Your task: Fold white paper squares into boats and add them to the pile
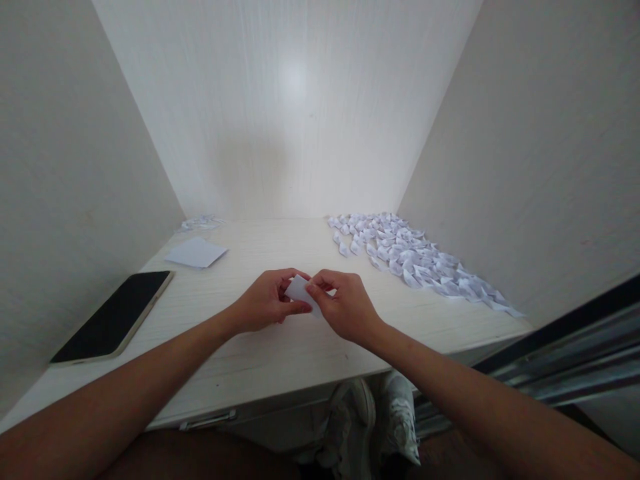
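Observation:
A small piece of white paper (299, 289) is held between my two hands, above the middle of the white tabletop (280, 360). My left hand (267, 298) pinches its left and lower side between thumb and fingers. From the other side, my right hand (343, 300) grips it with thumb and forefinger at the upper right. The paper looks folded, though the fingers cover part of it. Off to the right lies a large heap of small folded white paper pieces (407, 253). A stack of flat white paper sheets (197, 253) rests at the left.
A dark-screened phone or tablet (114, 315) lies along the left edge. Thin white paper scraps (200, 223) sit in the back left corner. Pale panels close in the back (300, 147), left (75, 153) and right (510, 147). Below the front edge are shoes (400, 413) and a drawer handle (209, 420).

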Tool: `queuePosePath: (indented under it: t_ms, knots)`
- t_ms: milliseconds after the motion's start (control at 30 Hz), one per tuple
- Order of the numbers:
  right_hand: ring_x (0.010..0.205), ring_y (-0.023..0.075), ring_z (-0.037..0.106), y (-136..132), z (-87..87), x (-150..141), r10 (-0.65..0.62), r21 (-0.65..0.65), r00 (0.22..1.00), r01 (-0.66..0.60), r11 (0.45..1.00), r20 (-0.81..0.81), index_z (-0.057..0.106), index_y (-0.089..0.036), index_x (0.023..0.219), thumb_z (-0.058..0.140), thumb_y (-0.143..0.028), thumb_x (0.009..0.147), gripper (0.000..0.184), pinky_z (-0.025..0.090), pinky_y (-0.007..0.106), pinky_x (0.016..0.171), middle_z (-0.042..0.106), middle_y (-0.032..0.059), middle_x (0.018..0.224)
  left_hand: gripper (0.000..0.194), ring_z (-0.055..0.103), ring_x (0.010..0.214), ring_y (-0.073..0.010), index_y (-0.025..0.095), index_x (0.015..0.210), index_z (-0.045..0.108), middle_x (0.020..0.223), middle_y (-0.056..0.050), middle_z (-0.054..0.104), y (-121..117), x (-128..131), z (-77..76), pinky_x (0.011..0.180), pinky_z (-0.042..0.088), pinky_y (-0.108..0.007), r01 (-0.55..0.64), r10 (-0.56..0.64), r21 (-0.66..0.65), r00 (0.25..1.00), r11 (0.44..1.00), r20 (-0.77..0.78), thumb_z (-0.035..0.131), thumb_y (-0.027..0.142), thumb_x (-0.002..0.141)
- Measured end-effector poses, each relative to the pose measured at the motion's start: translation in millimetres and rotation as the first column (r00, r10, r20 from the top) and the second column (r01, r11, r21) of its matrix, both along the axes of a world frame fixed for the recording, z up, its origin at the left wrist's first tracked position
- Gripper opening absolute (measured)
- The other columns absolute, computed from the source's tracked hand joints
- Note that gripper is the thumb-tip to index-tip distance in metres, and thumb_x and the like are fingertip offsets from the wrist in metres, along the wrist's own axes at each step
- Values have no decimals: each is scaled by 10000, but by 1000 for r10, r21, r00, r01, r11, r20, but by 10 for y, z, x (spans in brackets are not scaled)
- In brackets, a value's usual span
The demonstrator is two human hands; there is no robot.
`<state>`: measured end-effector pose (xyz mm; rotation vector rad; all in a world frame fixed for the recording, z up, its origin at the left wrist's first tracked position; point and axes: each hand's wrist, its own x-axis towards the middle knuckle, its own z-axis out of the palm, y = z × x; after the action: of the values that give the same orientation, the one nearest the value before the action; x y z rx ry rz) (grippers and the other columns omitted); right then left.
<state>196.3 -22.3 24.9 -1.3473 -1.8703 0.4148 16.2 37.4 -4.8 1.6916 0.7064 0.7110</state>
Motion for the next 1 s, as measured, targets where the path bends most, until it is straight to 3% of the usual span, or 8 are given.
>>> queuePosePath:
  t_ms: [133, 433, 533, 800, 1000]
  knots:
    - [661, 151, 622, 2, 5, -12, -10, 1, 1000, 11, 1000, -18, 713, -172, 739, 608, -203, 917, 208, 401, 275, 652, 743, 36, 735, 591, 520, 382, -68, 123, 1214, 647, 662, 29, 665, -4, 2, -6, 370, 427, -169, 6, -6, -8, 1000, 1000, -11, 863, 293, 691]
    - [652, 149, 615, -2, 18, -33, -11, 27, 997, 13, 1000, -73, 705, -187, 730, 607, -217, 909, 206, 419, 275, 655, 727, 20, 709, 575, 510, 414, -62, 131, 1187, 667, 704, 17, 676, 17, -11, 12, 364, 442, -168, -18, 18, 7, 1000, 1000, -1, 872, 317, 683]
    - [675, 156, 632, 7, 26, -57, -12, 30, 988, 17, 999, -155, 703, -191, 737, 607, -219, 904, 194, 442, 283, 682, 729, 19, 723, 601, 503, 397, -66, 127, 1167, 668, 626, 45, 637, 31, -12, -4, 369, 450, -174, -40, 40, -7, 999, 999, 5, 897, 342, 655]
    - [665, 162, 599, 64, -22, -193, -83, 6, 845, 102, 995, -529, 650, -199, 727, 613, -337, 885, 213, 466, 289, 647, 676, 17, 707, 545, 519, 402, -68, 128, 1064, 631, 625, 46, 645, 6, -12, 77, 366, 447, -172, -86, 92, -45, 983, 995, 156, 915, 329, 645]
    - [617, 149, 542, 109, -43, -217, -115, -28, 780, 125, 992, -615, 640, -199, 688, 634, -345, 851, 219, 429, 284, 606, 628, -6, 639, 514, 524, 379, -73, 129, 962, 607, 624, 43, 645, 19, 0, 98, 341, 429, -178, -94, 102, -64, 986, 994, 131, 924, 351, 624]
